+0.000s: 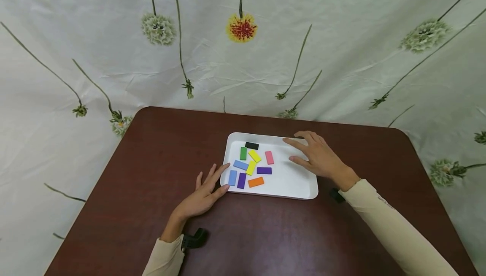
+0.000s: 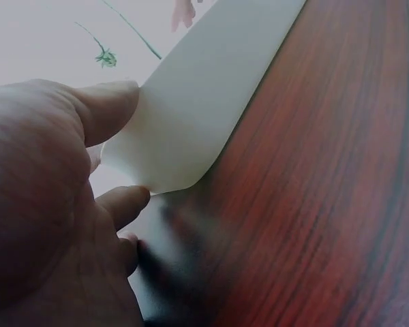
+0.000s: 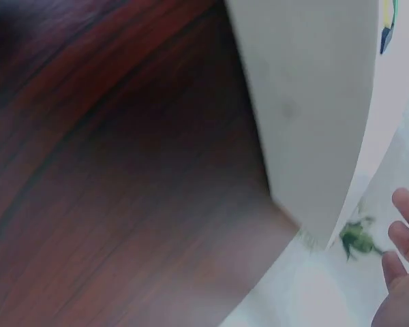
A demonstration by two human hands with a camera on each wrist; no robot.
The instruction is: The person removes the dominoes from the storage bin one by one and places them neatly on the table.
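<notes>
A white tray (image 1: 292, 179) lies on the table, with several small coloured blocks mostly in its left half. Among them are a black block (image 1: 252, 145), a green block (image 1: 243, 153), a pink block (image 1: 269, 157) and an orange block (image 1: 256, 182). Yellow, blue and purple blocks lie between and below these. My left hand (image 1: 203, 196) is at the tray's left edge, thumb and fingers extended; the left wrist view shows its thumb against the tray wall (image 2: 198, 102). Over the tray's right side my right hand (image 1: 317, 155) is spread, holding nothing.
The dark brown wooden table (image 1: 171, 149) extends around the tray on all sides. Behind it hangs a pale cloth (image 1: 341, 77) printed with flowers. A black wrist device (image 1: 195, 239) is strapped by the left hand.
</notes>
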